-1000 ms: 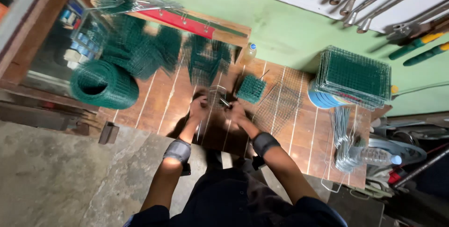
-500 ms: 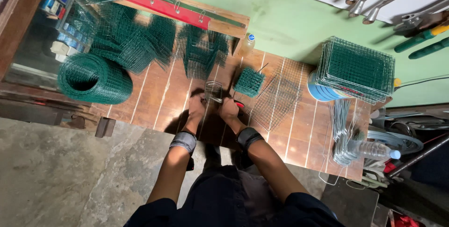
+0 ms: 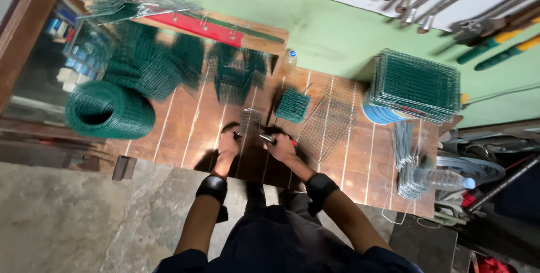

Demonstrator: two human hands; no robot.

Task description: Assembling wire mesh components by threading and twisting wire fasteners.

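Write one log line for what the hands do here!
left hand: holds small wire mesh panel | right hand: grips pliers at panel | green mesh roll: left

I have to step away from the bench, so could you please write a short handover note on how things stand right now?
Left hand: holds the small mesh piece flat on the bench.
Right hand: grips pliers at the piece's edge.
Nearby: green mesh block, bare wire panel, mesh roll at left, stacked panels at right, water bottle.
Done: cannot tell how far the piece is worked.
Left: piece is not yet set aside.
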